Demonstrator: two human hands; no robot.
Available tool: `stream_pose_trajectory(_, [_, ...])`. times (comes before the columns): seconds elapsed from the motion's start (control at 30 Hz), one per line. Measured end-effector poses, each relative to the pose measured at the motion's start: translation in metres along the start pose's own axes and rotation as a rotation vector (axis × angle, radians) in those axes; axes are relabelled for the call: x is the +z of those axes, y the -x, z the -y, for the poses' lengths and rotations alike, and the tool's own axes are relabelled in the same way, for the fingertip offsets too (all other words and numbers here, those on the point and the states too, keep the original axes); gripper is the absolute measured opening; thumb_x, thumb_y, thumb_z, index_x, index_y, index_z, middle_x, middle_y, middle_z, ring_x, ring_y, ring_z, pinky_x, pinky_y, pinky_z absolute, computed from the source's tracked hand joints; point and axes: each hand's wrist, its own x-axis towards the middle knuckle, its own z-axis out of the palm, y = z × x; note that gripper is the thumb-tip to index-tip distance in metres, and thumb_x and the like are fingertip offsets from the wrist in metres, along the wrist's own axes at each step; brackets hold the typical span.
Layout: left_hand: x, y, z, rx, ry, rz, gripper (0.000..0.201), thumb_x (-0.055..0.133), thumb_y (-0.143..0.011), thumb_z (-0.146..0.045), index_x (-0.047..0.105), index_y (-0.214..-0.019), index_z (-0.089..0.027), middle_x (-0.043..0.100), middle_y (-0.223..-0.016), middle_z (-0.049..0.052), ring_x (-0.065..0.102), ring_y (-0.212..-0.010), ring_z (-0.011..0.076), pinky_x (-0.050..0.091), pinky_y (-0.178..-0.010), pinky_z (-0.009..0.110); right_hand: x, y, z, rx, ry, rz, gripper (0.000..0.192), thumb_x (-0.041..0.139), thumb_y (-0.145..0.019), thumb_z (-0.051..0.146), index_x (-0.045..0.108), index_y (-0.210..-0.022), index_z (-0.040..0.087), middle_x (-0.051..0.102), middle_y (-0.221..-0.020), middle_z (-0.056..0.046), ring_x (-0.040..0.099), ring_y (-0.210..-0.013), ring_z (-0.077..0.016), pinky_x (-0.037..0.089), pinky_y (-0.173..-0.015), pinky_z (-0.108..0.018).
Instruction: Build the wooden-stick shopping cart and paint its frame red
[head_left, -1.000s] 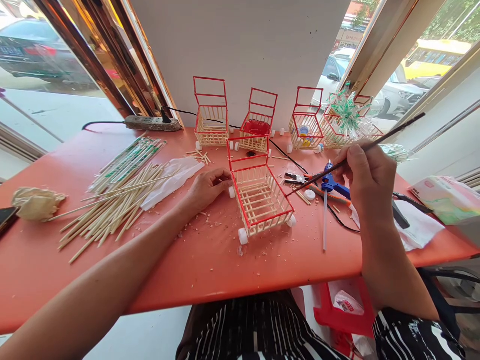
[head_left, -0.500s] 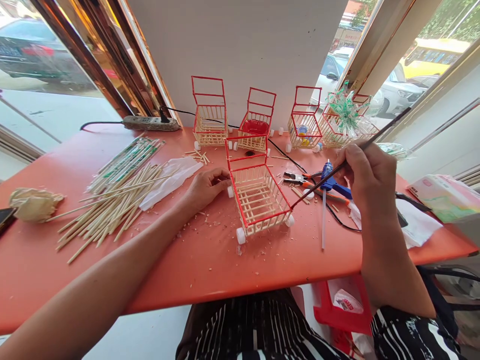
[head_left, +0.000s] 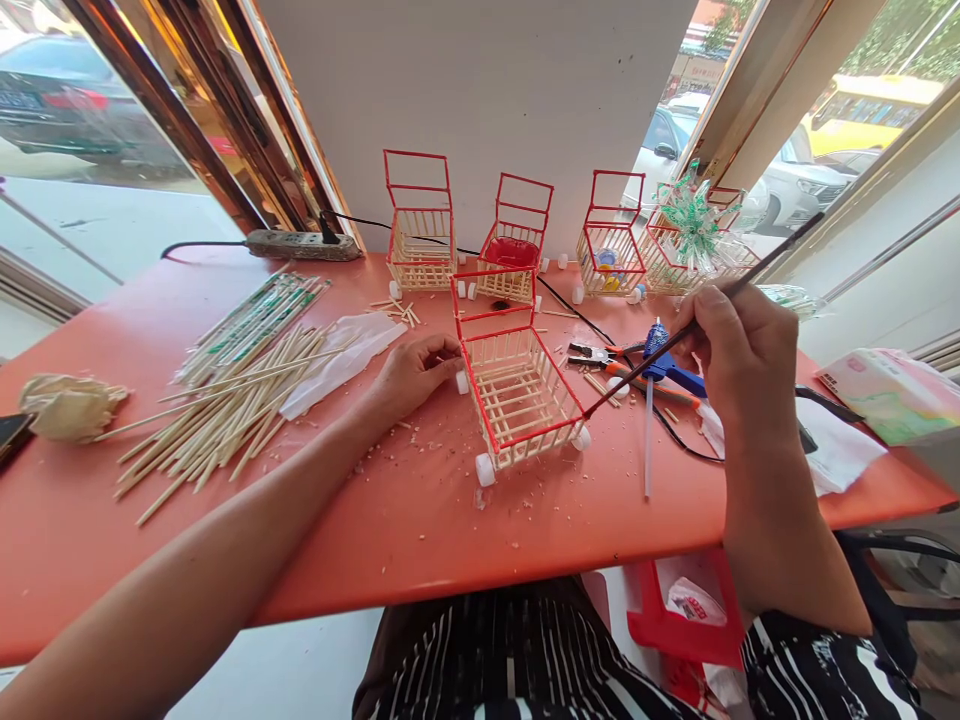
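A miniature stick-built shopping cart (head_left: 517,398) with red-painted rim and handle stands before me on white wheels. My left hand (head_left: 416,375) rests at its left side, fingers and thumb closed at the rear left wheel (head_left: 462,382); the fingertips are partly hidden. In my right hand (head_left: 739,335) is a thin dark paintbrush (head_left: 780,250), pinched between thumb and fingers. The brush tip touches the cart's front right rim corner. Behind the brush lie a blue glue gun (head_left: 671,372) with a glue stick under it and orange-handled pliers (head_left: 596,353).
Several similar carts (head_left: 420,245) line the wall, one holding a red paint dish (head_left: 511,253). Loose sticks (head_left: 217,420) and wrapped bundles (head_left: 251,325) lie left, near crumpled brown paper (head_left: 71,405). A power strip (head_left: 300,245) sits at the back; a tissue pack (head_left: 892,395) is right.
The brush and my right hand have shifted very slightly right, with the tip still at the rim corner. The cart has moved by a hair; my left hand stays put.
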Motion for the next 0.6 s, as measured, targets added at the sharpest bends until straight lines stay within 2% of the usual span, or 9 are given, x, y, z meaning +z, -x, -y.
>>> stream_pose_trajectory(0.1, [-0.0003, 0.0004, -0.0008, -0.010, 0.001, 0.002, 0.026, 0.062, -0.080, -0.045, 0.067, -0.081, -0.020, 0.068, -0.076, 0.002, 0.057, -0.070, 0.0160, 0.048, -0.067, 0.028, 0.0004, 0.0000, -0.0003, 0.003, -0.020, -0.012, 0.035, 0.070, -0.098, 0.048, 0.063, -0.073, 0.024, 0.051, -0.054, 0.003, 0.045, -0.043, -0.0090, 0.035, -0.042, -0.030])
stream_pose_trajectory(0.23, [-0.0008, 0.0004, -0.0015, -0.007, -0.002, 0.007, 0.025, 0.062, -0.080, -0.044, 0.067, -0.081, -0.019, 0.069, -0.077, 0.002, 0.058, -0.071, 0.0162, 0.049, -0.068, 0.028, 0.0008, -0.0005, -0.0014, 0.020, -0.020, 0.018, 0.034, 0.068, -0.099, 0.045, 0.064, -0.075, 0.022, 0.054, -0.055, 0.003, 0.049, -0.046, -0.0094, 0.037, -0.043, -0.028])
stream_pose_trajectory(0.33, [-0.0006, 0.0000, -0.0010, -0.009, -0.006, 0.004, 0.025, 0.062, -0.080, -0.044, 0.067, -0.081, -0.020, 0.069, -0.076, 0.002, 0.058, -0.069, 0.0161, 0.048, -0.067, 0.028, 0.0015, -0.0013, -0.0026, 0.012, -0.032, -0.016, 0.032, 0.068, -0.099, 0.043, 0.063, -0.075, 0.021, 0.054, -0.055, 0.004, 0.048, -0.044, -0.0081, 0.036, -0.042, -0.027])
stream_pose_trajectory(0.47, [0.0000, -0.0004, 0.0001, -0.003, -0.006, 0.001, 0.024, 0.062, -0.079, -0.043, 0.067, -0.081, -0.020, 0.069, -0.076, 0.002, 0.059, -0.070, 0.0161, 0.049, -0.068, 0.028, 0.0048, -0.0004, -0.0048, 0.016, -0.008, -0.019, 0.035, 0.066, -0.099, 0.047, 0.062, -0.076, 0.022, 0.054, -0.056, 0.003, 0.049, -0.045, -0.0090, 0.036, -0.043, -0.028])
stream_pose_trajectory(0.6, [0.0002, -0.0004, 0.0009, -0.004, -0.006, 0.001, 0.025, 0.061, -0.080, -0.044, 0.067, -0.081, -0.020, 0.069, -0.076, 0.002, 0.058, -0.069, 0.0161, 0.049, -0.068, 0.028, 0.0097, 0.0023, -0.0057, -0.037, 0.033, -0.022, 0.036, 0.062, -0.103, 0.049, 0.061, -0.078, 0.023, 0.050, -0.055, 0.004, 0.047, -0.045, -0.0096, 0.033, -0.044, -0.030])
